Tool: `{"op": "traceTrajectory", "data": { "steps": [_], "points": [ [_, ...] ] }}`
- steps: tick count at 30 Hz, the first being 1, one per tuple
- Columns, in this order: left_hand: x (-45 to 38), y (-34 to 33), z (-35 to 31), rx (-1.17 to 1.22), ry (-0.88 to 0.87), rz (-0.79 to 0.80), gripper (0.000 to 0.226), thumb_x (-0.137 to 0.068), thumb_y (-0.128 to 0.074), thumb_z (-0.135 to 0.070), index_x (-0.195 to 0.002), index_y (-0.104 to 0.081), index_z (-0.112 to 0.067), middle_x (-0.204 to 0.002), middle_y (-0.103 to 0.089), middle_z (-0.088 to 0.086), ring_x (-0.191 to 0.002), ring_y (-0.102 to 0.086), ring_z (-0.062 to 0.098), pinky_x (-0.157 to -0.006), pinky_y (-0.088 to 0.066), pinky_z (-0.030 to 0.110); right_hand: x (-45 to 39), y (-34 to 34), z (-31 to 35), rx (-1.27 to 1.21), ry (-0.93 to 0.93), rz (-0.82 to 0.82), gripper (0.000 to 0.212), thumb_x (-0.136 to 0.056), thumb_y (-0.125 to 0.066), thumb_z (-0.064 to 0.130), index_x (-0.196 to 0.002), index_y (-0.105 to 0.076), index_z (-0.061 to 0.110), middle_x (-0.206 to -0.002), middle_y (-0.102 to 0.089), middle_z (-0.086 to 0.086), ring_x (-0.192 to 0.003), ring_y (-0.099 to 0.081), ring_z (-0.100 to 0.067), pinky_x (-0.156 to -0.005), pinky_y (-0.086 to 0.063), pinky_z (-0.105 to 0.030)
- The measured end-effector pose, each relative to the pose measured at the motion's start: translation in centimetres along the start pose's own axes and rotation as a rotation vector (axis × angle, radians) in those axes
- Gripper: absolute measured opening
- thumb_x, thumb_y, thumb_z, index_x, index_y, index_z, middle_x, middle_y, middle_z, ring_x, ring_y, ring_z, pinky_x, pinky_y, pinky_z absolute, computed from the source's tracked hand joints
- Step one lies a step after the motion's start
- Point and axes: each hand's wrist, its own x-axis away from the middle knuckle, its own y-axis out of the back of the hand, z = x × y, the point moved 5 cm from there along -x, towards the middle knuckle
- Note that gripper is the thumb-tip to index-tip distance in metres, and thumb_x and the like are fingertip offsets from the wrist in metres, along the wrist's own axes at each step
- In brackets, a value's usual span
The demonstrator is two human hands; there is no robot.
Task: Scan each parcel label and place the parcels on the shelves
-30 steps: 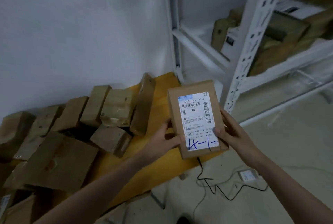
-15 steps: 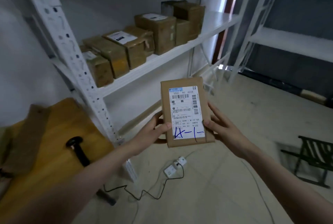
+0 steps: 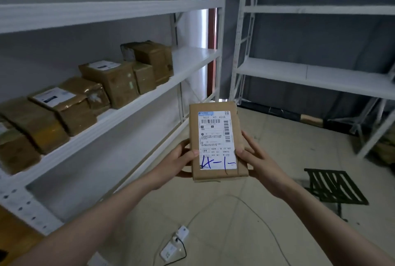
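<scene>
A single wide-angle view comes from the person's head, looking forward and down along both forearms, which enter from the bottom edge and meet near the middle. The left hand (image 3: 179, 164) and right hand (image 3: 254, 158) sit close to the lens, with the parcel (image 3: 215, 141) between them, its label (image 3: 215, 139) facing the camera squarely enough for the large print to be read. To the left of the hands a white shelf unit (image 3: 128, 105) runs away at an angle; beyond and to their right stands a second shelf unit (image 3: 310, 73). Below the hands lies the floor (image 3: 245, 223). Straight lines bow towards the frame edges.
</scene>
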Motion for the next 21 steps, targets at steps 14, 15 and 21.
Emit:
{"op": "traceTrajectory", "data": {
  "steps": [14,15,21],
  "points": [
    [-26.2,11.7,-5.6,0.099,-0.006,-0.142,0.024,-0.099,-0.046,-0.040,-0.121,-0.049,-0.032,-0.104,-0.070,-0.009,-0.092,-0.069,0.016,-0.076,-0.059,0.033,-31.0,4.6,4.7,-0.042,0.001,0.163,0.080,-0.073,-0.069,0.049,-0.138,-0.024,0.062,-0.131,-0.059,0.009,-0.109,-0.064,-0.024,-0.080,-0.055,-0.041],
    [-27.9,12.7,-5.8,0.093,-0.003,-0.146,0.029,-0.099,-0.046,-0.041,-0.125,-0.048,-0.029,-0.107,-0.070,-0.007,-0.094,-0.069,0.017,-0.074,-0.059,0.033,-33.0,4.7,4.9,-0.045,0.005,0.161,0.085,-0.069,-0.070,0.050,-0.138,-0.023,0.062,-0.132,-0.059,0.008,-0.108,-0.064,-0.026,-0.082,-0.056,-0.043],
    [-36.3,16.9,-5.7,0.160,0.090,-0.174,0.043,-0.096,-0.050,-0.046,-0.130,-0.049,-0.021,-0.119,-0.067,0.004,-0.105,-0.067,0.024,-0.081,-0.058,0.038,-42.7,5.8,4.6,-0.057,-0.003,0.092,0.071,-0.077,-0.065,0.044,-0.137,-0.031,0.059,-0.126,-0.062,0.006,-0.107,-0.065,-0.028,-0.091,-0.051,-0.058]
  ]
}}
